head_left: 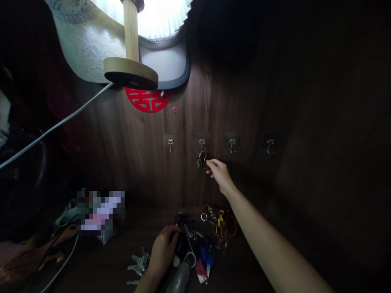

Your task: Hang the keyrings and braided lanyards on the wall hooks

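Observation:
A small bunch of keys (200, 160) hangs at the second metal hook (202, 142) from the left on the dark wooden wall. My right hand (217, 171) pinches the right side of that bunch between thumb and fingers. Below, my left hand (165, 246) rests at the left edge of a pile of keys (191, 240) with its fingers curled; what lies in them is hidden. In the pile are blue-headed keys (210, 260), a metal ring (191, 259) and a pink tag (200, 272). Loose silver keys (139, 264) lie left of my left hand.
Colourful braided cords (222, 224) lie right of the pile. More wall hooks (232, 145) flank the bunch. A lit lamp with a wooden base (131, 71) is overhead, its white cable (58, 124) running left. Caps (165, 65) and a red cut-out (148, 101) are on the wall.

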{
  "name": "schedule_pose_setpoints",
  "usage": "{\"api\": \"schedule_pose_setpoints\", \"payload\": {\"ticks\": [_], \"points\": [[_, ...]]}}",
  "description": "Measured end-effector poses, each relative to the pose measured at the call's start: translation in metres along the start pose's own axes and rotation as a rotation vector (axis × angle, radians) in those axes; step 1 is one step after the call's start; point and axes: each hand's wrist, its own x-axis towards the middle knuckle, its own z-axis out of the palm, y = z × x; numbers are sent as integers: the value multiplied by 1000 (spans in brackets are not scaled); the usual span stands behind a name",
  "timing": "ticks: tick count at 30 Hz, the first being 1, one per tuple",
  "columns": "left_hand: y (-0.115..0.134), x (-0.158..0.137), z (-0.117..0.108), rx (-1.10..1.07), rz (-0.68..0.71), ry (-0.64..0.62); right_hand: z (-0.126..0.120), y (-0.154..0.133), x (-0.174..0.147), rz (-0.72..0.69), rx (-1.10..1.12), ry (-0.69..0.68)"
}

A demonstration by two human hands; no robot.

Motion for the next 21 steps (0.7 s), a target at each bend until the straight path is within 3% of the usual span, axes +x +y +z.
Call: {"api": "schedule_pose_setpoints", "payload": {"ticks": [11, 21], "points": [[1, -1, -2, 5, 13, 0, -11, 40, -61, 137, -34, -101], [3, -4, -3, -11, 23, 14, -16, 70, -110, 166, -76, -210]]}}
